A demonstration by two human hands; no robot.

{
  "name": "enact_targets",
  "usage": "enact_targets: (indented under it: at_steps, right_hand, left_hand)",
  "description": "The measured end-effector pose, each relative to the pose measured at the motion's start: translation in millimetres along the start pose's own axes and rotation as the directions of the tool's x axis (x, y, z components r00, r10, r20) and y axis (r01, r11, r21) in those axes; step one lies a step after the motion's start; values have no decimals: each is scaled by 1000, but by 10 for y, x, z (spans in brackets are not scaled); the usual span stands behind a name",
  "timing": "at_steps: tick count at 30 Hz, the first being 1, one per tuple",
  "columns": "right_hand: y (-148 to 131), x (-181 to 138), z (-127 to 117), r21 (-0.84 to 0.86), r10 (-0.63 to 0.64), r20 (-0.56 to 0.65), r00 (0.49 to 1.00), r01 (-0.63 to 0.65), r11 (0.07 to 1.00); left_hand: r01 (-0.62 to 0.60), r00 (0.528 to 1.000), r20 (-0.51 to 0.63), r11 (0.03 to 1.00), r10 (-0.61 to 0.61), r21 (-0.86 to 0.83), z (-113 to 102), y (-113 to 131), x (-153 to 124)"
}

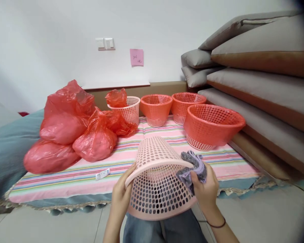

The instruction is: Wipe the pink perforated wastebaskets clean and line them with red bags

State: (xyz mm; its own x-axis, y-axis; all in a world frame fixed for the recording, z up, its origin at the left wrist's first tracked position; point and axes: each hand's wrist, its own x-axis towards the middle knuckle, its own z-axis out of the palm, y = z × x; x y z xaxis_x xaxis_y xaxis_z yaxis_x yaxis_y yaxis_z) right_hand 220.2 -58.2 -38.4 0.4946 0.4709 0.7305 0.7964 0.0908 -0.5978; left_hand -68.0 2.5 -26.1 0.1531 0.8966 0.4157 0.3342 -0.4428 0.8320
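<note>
One pale pink perforated basket [154, 189], tipped sideways, grey cloth [195, 166] at rim

We wear blue jeans [164, 231] and a thin dark band [217, 225] round our right wrist — both forearms bare, no sleeves.

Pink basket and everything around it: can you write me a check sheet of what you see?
Surface: striped cloth spread over a low platform.
Job's things: pink basket lying on its side over the lap; grey rag at its rim.
Clutter: red bags, three orange baskets, a pale basket with a red bag in it, a small white packet.
Grippers: left hand grips the basket's rim; right hand holds the rag against the basket.
Cables: nothing seen.
Surroundings: stacked cushions on the right; wall switch and pink note on the white wall.
</note>
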Motion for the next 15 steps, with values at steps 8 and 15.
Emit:
enact_targets:
  at_steps: [8, 15]
  right_hand:
    - [140, -247, 4, 97, 230, 31, 973, -232, 968]
    - [-188, 605, -153, 60, -369, 141, 919, 364, 929]
  left_hand:
    - [117, 989, -99, 991, -110, 68, -131, 103, -156]
    - [-283, 958, 119, 915, 259, 287, -151, 900, 298]
